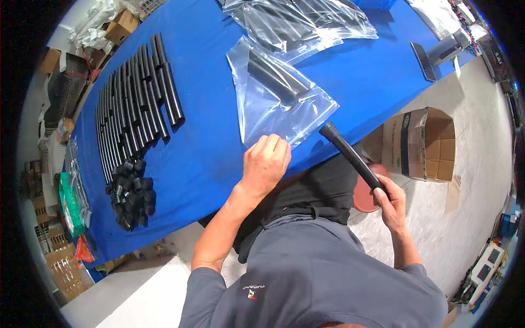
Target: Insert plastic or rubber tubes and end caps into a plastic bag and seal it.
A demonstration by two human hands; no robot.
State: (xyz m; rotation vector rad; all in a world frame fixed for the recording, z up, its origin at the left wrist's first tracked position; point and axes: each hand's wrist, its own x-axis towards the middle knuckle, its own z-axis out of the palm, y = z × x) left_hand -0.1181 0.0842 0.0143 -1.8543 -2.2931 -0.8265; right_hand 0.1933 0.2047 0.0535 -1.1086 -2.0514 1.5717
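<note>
My right hand point(391, 201) is wrapped round the lower end of a black tube point(353, 155). The tube slants up to the left, and its wider, capped-looking upper end is beside the near corner of a clear plastic bag point(252, 117). At that bag's near edge my left hand point(267, 164) is closed, its fingers curled on the film. Inside the bag lie dark tubes point(276, 76). Rows of loose black tubes point(128, 104) cover the table's left part. Just nearer is a heap of short black caps point(131, 194).
A blue cloth covers the table point(202, 164). Larger filled plastic bags point(295, 24) lie at its far side. A phone-like dark slab point(423, 61) and a grey device point(449, 46) rest at far right. An open cardboard box point(418, 145) and a red stool point(365, 188) are on the floor.
</note>
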